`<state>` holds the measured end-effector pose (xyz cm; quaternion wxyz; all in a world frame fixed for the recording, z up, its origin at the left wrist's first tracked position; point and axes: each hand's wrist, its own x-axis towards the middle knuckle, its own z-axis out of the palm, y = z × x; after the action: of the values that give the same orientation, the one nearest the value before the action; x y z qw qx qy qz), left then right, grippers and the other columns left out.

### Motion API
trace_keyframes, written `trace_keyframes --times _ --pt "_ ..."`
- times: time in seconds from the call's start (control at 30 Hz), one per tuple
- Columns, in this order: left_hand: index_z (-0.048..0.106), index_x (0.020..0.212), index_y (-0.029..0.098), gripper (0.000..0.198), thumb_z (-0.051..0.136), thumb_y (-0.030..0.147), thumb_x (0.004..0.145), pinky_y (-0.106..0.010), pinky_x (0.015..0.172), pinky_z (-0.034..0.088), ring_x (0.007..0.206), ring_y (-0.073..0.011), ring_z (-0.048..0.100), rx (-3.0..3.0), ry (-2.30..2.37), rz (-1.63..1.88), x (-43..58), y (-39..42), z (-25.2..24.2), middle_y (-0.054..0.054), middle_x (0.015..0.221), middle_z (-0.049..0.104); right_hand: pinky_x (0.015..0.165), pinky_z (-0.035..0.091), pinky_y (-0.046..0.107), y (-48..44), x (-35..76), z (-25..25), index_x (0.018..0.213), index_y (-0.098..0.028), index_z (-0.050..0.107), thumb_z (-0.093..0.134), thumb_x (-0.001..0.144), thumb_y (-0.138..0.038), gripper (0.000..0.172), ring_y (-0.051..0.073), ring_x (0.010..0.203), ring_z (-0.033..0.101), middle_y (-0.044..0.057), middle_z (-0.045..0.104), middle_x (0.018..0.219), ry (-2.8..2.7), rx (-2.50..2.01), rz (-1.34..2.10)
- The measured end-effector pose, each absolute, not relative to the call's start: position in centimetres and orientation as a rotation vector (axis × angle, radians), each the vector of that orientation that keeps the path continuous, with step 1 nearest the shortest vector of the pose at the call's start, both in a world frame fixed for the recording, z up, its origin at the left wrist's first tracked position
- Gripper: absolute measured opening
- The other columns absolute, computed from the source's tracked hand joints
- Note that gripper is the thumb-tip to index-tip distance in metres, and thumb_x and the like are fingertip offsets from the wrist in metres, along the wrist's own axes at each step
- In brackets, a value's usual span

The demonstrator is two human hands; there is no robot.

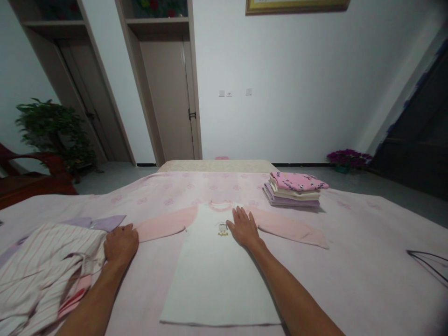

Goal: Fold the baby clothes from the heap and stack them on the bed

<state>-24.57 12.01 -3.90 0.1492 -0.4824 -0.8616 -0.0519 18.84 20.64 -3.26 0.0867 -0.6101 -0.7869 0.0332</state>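
My L hand is curled, grip unclear, at edge of striped clothes on bed's left; open R hand rests on pink-sleeved top, laid flat, unfolded; folded stack sits near far R edge.

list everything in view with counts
shirt: 1, white, pink sleeves, flat on bed
striped garment: 1, pink-white, heaped left
folded clothes: 1 stack, pink to lilac, bed right
bedspread: 1, pink, under these
potted plant: 1, green, far left
flowers: 1 pot, purple, far right
doors: 2, beige, back wall
picture frame: 1, gold, above
wire hanger: 1, black, bed right
left hand: 1, at sleeve end
right hand: 1, on shirt chest
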Motion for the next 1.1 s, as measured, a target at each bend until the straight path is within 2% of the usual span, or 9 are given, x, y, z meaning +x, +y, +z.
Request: trace_keyframes --times 0.27,0.47,0.6,0.77,0.93,1.03,1.1 --pt "0.07 0.111 0.016 0.041 0.042 0.035 0.089 -0.045 0.082 0.045 0.101 -0.0374 0.063 -1.38 -2.539 -0.399 -24.2 11.6 -2.9 -0.017 0.111 0.07 0.121 0.0 0.045 20.5 18.8 -3.2 0.156 -0.013 0.031 0.028 0.1 -0.055 0.07 0.025 0.153 0.013 0.013 0.02 0.165 -2.315 -1.81 0.074" --pt "0.059 0.123 0.023 0.041 0.04 0.044 0.092 -0.04 0.077 0.048 0.099 -0.0326 0.067 -1.33 -2.65 -0.762 -23.2 11.4 -2.3 -0.011 0.113 0.071 0.121 0.001 0.045 20.6 18.8 -3.3 0.155 -0.014 0.033 0.029 0.1 -0.053 0.068 0.026 0.152 0.016 0.013 0.023 0.164 -2.307 -1.801 0.064" --pt "0.058 0.124 0.025 0.039 0.048 0.044 0.091 -0.035 0.083 0.048 0.104 -0.0288 0.066 -1.433 -2.481 -1.043 -20.9 11.3 -1.5 -0.008 0.119 0.07 0.121 0.002 0.045 20.6 18.8 -3.4 0.155 -0.015 0.035 0.03 0.1 -0.053 0.067 0.026 0.152 0.017 0.013 0.025 0.164 -2.297 -1.799 0.061" --pt "0.055 0.131 0.023 0.048 0.056 0.044 0.088 -0.031 0.084 0.05 0.102 -0.0241 0.068 -1.635 -2.274 -1.454 -15.5 10.9 -0.2 -0.006 0.118 0.069 0.121 0.001 0.044 20.6 18.8 -3.3 0.155 -0.015 0.035 0.031 0.1 -0.052 0.066 0.025 0.152 0.016 0.012 0.025 0.164 -2.293 -1.808 0.067" --pt "0.047 0.144 0.022 0.062 0.058 0.046 0.088 -0.032 0.083 0.051 0.097 -0.0241 0.07 -1.978 -2.329 -1.391 -11.3 10.9 -1.4 -0.009 0.11 0.07 0.121 0.002 0.043 20.5 18.9 -3.2 0.154 -0.016 0.036 0.032 0.1 -0.051 0.064 0.025 0.151 0.019 0.011 0.028 0.163 -2.29 -1.807 0.072" --pt "0.049 0.143 0.022 0.059 0.059 0.037 0.087 -0.034 0.084 0.05 0.103 -0.0264 0.069 -2.118 -2.389 -1.232 -10.5 11.0 -2.5 -0.011 0.114 0.072 0.121 0.004 0.043 20.4 18.8 -3.3 0.153 -0.015 0.038 0.034 0.1 -0.049 0.062 0.026 0.15 0.021 0.012 0.031 0.162 -2.29 -1.786 0.048" --pt "0.057 0.135 0.022 0.05 0.059 0.035 0.086 -0.033 0.083 0.048 0.103 -0.0265 0.068 -2.134 -2.386 -1.207 -10.5 11.1 -2.6 -0.011 0.115 0.072 0.121 0.007 0.044 20.4 18.8 -3.5 0.15 -0.015 0.042 0.036 0.101 -0.046 0.058 0.026 0.149 0.024 0.013 0.034 0.16 -2.277 -1.763 0.015"
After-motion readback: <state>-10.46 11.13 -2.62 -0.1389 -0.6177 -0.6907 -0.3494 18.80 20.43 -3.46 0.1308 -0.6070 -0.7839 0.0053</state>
